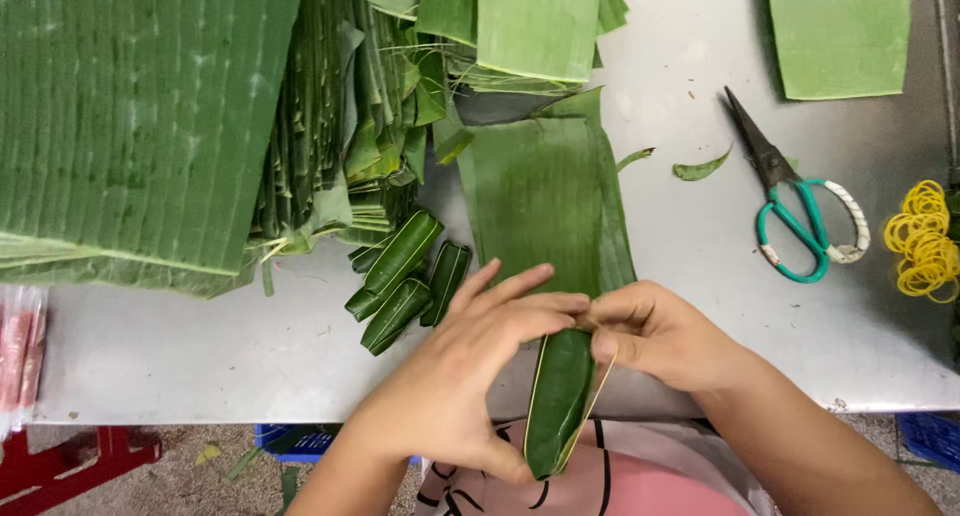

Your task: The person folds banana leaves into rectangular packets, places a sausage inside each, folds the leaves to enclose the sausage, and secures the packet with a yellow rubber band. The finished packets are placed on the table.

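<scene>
My left hand (470, 376) cradles the leaf parcel (558, 401) to keep its folds shut, while my right hand (650, 334) pinches its top end, stretching a rubber band (597, 388) alongside.

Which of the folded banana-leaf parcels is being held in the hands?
The folded leaf parcel at the table's near edge, gripped by left hand and right hand; the finished parcels lie untouched.

Both hands, left (470, 376) and right (655, 336), gripped a leaf parcel (558, 401) (a yellow band (590, 401) stretched along it) at the table (180, 366) edge; finished parcels (405, 281) lay near scissors (795, 201).
</scene>
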